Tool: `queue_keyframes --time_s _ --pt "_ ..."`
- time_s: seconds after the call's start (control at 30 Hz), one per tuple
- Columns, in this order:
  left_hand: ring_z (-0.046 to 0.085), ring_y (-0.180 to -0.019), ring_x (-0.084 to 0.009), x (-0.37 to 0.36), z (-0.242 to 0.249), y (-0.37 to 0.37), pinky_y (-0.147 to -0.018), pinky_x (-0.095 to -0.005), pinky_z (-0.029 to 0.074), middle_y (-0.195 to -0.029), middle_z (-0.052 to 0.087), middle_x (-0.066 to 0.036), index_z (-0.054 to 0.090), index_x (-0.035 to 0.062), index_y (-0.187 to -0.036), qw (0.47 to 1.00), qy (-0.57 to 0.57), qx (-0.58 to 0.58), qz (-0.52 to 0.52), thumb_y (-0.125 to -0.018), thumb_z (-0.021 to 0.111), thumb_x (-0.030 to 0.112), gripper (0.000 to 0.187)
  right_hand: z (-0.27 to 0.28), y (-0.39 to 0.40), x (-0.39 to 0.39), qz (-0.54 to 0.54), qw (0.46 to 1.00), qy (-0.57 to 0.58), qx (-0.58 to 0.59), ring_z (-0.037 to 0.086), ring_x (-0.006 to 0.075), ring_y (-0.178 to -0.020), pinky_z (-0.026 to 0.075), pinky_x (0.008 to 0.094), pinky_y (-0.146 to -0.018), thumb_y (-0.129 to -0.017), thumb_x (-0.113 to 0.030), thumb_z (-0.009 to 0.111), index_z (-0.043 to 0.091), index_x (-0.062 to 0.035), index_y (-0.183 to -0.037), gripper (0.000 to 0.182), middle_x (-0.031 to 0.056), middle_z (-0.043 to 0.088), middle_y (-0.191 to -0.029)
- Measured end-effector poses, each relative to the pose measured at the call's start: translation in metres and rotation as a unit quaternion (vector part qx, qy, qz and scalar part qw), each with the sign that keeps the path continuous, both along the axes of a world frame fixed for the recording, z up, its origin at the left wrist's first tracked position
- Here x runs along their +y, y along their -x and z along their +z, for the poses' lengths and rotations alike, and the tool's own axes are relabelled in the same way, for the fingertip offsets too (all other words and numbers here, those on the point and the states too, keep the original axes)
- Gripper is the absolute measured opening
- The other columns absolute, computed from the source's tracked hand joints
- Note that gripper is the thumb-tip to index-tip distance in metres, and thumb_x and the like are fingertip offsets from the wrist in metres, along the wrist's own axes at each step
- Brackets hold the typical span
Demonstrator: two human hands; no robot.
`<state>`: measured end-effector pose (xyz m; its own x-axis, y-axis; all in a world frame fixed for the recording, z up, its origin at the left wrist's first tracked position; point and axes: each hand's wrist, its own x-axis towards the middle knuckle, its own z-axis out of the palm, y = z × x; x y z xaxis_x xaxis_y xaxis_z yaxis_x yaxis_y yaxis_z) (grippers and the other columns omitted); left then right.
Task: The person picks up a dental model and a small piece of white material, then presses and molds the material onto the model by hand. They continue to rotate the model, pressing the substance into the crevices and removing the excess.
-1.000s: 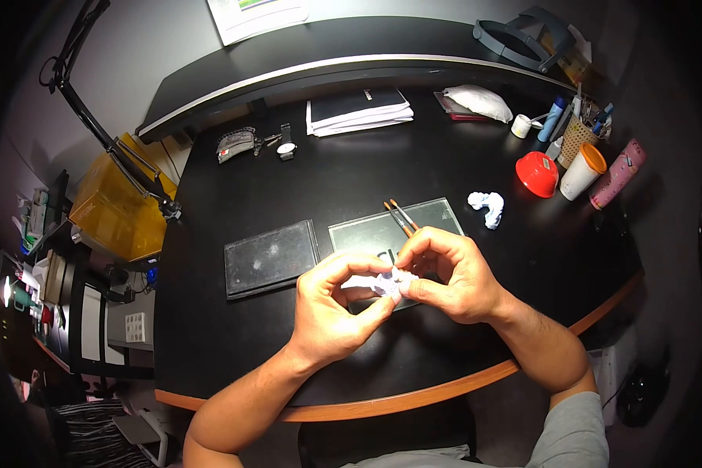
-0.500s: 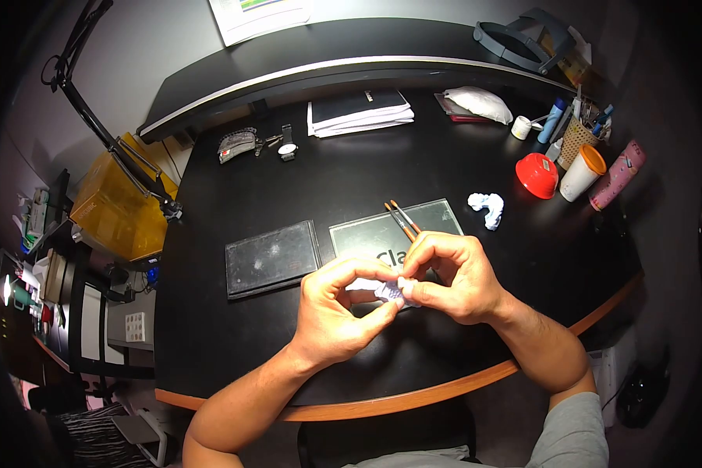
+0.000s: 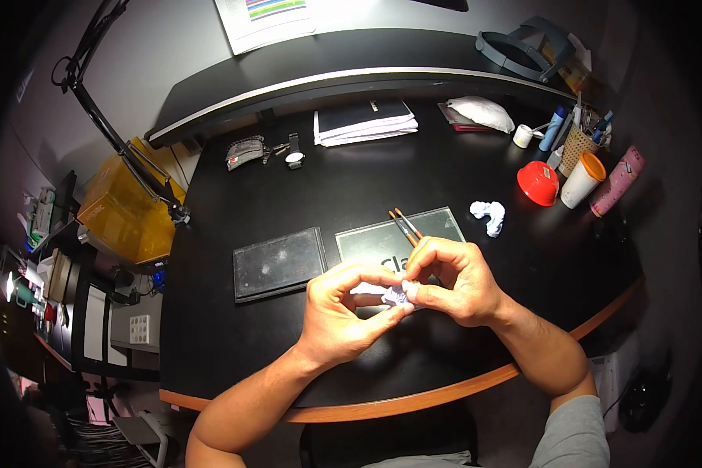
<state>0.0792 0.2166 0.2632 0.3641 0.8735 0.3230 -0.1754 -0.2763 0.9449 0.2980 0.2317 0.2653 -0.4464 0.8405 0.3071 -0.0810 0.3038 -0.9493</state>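
Note:
Above the desk's near half, my left hand point(image 3: 342, 316) is closed, thumb and fingertips gripping a small, pale lavender lumpy piece point(image 3: 395, 296). Against its upper edge, the thumb and forefinger of my right hand point(image 3: 462, 285) are pinched together. The fingers cover much of the piece, so its full shape is hidden. Behind my hands lies a glass plate point(image 3: 359, 240) with dark lettering partly covered. Two thin brushes point(image 3: 405, 223) with brown tips rest on it. To the right is a pale bluish-white, horseshoe-shaped lumpy piece point(image 3: 489, 217).
A dark, scuffed flat slab point(image 3: 279, 264) lies left of the plate. Along the back are a watch point(image 3: 294, 152) and stacked papers point(image 3: 366, 126). A red bowl point(image 3: 538, 184), an orange-lidded cup point(image 3: 583, 179) and a pen holder point(image 3: 579, 148) stand at right. A lamp arm point(image 3: 125, 152) reaches in from the left.
The whole view has shifted slightly, with desk items appearing a little lower and further right. Both hands keep nearly the same grip on the lavender piece.

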Motion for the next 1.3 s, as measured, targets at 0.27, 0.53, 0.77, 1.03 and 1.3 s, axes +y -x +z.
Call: queue_keyframes --time_s 0.27,0.53,0.77,1.03,1.3 --pt "0.073 -0.106 -0.0215 0.001 -0.003 0.001 -0.091 -0.0349 0.066 -0.112 0.067 -0.011 0.068 -0.0012 -0.109 1.000 -0.016 -0.007 0.021 -0.078 0.086 -0.010 0.036 -0.004 -0.001 0.003 -0.001 1.000 -0.009 0.006 0.069 0.0126 -0.093 0.057 0.0300 -0.083 -0.090 -0.006 0.077 0.068 0.0010 -0.110 0.023 0.0069 0.070 -0.101" --pt "0.071 -0.109 -0.0212 0.002 -0.004 0.002 -0.093 -0.0350 0.065 -0.113 0.067 -0.011 0.066 -0.0002 -0.109 0.999 -0.018 -0.021 0.038 -0.079 0.086 -0.009 0.037 0.005 0.004 -0.004 0.012 0.993 0.109 0.042 0.072 0.0143 -0.099 0.059 0.0276 -0.085 -0.094 0.000 0.072 0.064 0.0028 -0.113 0.021 0.0097 0.071 -0.104" --pt "0.070 -0.112 -0.0209 0.001 0.000 -0.002 -0.094 -0.0339 0.064 -0.119 0.066 -0.015 0.061 -0.0017 -0.127 0.999 -0.008 0.006 0.048 -0.084 0.083 -0.005 0.049 -0.001 0.009 -0.003 -0.074 0.997 0.024 0.019 0.073 0.0136 -0.088 0.061 0.0260 -0.078 -0.090 0.001 0.075 0.069 0.0023 -0.103 0.015 0.0062 0.069 -0.097" --pt "0.074 -0.101 -0.0202 0.005 -0.005 0.001 -0.085 -0.0318 0.065 -0.114 0.069 -0.016 0.063 -0.0053 -0.124 0.995 0.051 0.074 0.047 -0.098 0.069 0.000 0.027 0.006 0.013 -0.005 -0.134 0.948 -0.252 -0.144 0.070 0.0147 -0.073 0.058 0.0256 -0.064 -0.077 0.000 0.078 0.074 0.0005 -0.097 0.020 0.0085 0.066 -0.089" --pt "0.076 -0.087 -0.0153 0.006 -0.010 0.000 -0.074 -0.0271 0.064 -0.098 0.076 -0.012 0.071 -0.0034 -0.111 0.997 0.037 0.043 0.048 -0.097 0.072 0.002 0.015 0.007 0.012 -0.004 -0.134 0.934 -0.297 -0.145 0.068 0.0151 -0.070 0.055 0.0260 -0.061 -0.074 -0.003 0.081 0.075 0.0001 -0.095 0.021 0.0097 0.067 -0.087"
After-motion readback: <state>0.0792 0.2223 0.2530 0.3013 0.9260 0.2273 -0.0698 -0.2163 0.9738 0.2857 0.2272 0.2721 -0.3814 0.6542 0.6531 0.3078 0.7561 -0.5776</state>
